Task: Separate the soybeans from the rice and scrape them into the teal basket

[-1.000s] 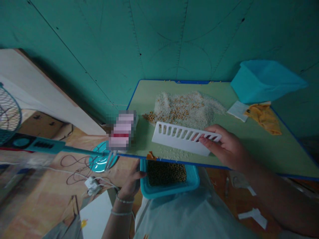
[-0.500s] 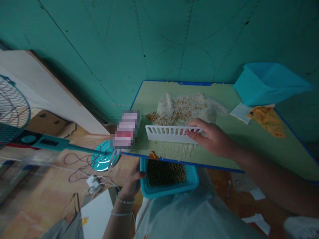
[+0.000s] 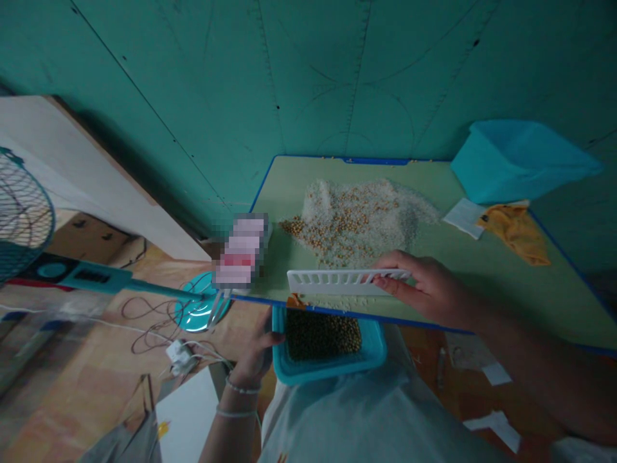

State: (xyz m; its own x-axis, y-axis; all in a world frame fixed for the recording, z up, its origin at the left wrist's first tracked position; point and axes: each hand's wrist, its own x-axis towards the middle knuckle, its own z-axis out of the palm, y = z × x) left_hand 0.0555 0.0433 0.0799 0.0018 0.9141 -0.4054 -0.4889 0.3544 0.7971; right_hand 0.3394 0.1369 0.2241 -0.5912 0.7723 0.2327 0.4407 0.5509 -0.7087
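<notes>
Near the table's front edge, my right hand [image 3: 417, 283] grips the right end of a white slotted plastic divider [image 3: 337, 286], which stands on its long edge. Behind it spreads a pile of white rice-like grains [image 3: 385, 193] mixed with tan beans [image 3: 349, 218]. A thin scatter of grains lies in front of the divider, beside a small orange-brown scrap [image 3: 294, 300]. My left hand [image 3: 260, 350] is closed on the left rim of a turquoise plastic bin [image 3: 328, 373] held against my lap under the table edge. Dark and tan beans [image 3: 322, 334] lie in the bin.
A blue open box [image 3: 520, 164], a white paper [image 3: 463, 217] and an orange cloth [image 3: 518, 231] sit at the table's right. At its left lies a blurred pink item [image 3: 241, 251]. A turquoise fan [image 3: 101, 273] and cables [image 3: 193, 354] stand left of the table.
My right hand has drawn the divider toward me and slightly right, near the table's front edge. More beans and grains now show behind it. My left hand and the bin have barely moved.
</notes>
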